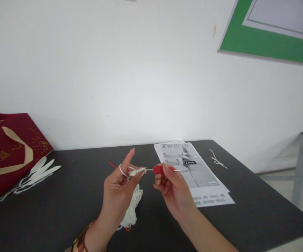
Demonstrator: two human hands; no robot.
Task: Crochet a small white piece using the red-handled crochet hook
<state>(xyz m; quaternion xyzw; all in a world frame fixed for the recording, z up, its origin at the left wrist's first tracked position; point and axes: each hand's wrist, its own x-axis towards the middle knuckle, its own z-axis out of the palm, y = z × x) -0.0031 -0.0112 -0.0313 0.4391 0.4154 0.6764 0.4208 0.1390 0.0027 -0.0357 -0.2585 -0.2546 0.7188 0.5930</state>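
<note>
My left hand point(120, 185) is raised above the dark table point(62, 203), pinching a small white crocheted piece point(134, 172) between thumb and finger, with white yarn looped round the index finger. My right hand point(171, 189) grips a crochet hook by its red handle point(160, 169); the thin metal tip points left into the white piece. A loose bundle of white yarn point(132, 206) hangs below my left hand and lies on the table.
Printed instruction sheets point(201, 182) lie on the table to the right of my hands. A short knotted white string point(217, 160) lies beyond them. A dark red paper bag point(7, 150) and several white petal shapes point(40, 171) sit at the left. A white wall is behind.
</note>
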